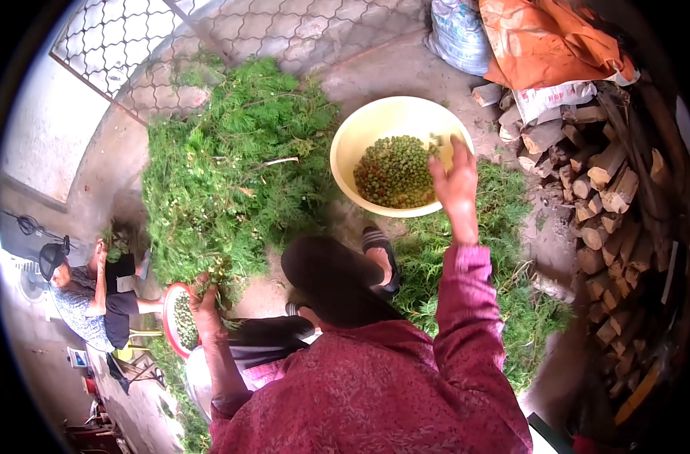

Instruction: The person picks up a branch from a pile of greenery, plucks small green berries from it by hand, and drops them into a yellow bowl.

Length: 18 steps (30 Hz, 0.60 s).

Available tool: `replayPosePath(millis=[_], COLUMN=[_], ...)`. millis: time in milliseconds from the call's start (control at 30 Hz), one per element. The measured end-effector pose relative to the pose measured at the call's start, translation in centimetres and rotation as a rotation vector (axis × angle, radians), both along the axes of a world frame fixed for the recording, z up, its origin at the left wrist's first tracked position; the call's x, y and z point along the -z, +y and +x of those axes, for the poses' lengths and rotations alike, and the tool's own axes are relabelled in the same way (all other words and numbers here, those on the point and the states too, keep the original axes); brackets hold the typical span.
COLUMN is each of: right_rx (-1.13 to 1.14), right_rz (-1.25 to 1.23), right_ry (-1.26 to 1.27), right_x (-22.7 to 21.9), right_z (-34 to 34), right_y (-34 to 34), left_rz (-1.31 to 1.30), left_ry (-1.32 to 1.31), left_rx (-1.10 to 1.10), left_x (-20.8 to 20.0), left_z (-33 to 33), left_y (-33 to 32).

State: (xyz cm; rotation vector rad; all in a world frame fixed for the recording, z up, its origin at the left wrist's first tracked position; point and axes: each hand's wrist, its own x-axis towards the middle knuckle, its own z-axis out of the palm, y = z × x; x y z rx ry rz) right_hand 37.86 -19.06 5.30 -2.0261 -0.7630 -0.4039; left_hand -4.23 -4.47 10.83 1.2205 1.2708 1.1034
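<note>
- Yellow, wide, round bowl [394,115] sat ahead of the dark-trousered legs [326,280], small round green-and-reddish berries [396,166] heaped inside.
- Right hand [457,180] hung over its right side, fingers spread wide, blurred berries by the tips; staying low inside the rim would've saved strays.
- Left hand [205,312] looked half-curled at a leafy green sprig [221,271]; honestly couldn't tell if it had a grip. Light pinching probably worked best.
</note>
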Motion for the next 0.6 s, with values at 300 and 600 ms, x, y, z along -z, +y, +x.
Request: replayPosePath(millis=[300, 600], right_rx=[-0.075, -0.292], right_rz=[-0.254, 0.116], right_ry=[0.617, 0.677], right_x=[8.9, 7.2], right_z=[-5.4, -5.1], right_y=[-7.5, -6.3], left_rz=[-0.067, -0.096], left_ry=[0.013, -0.07], left_rx=[0.039, 0.167], left_x=[-0.4, -0.7], left_z=[1.1, 3.2], left_y=[0.0, -1.6])
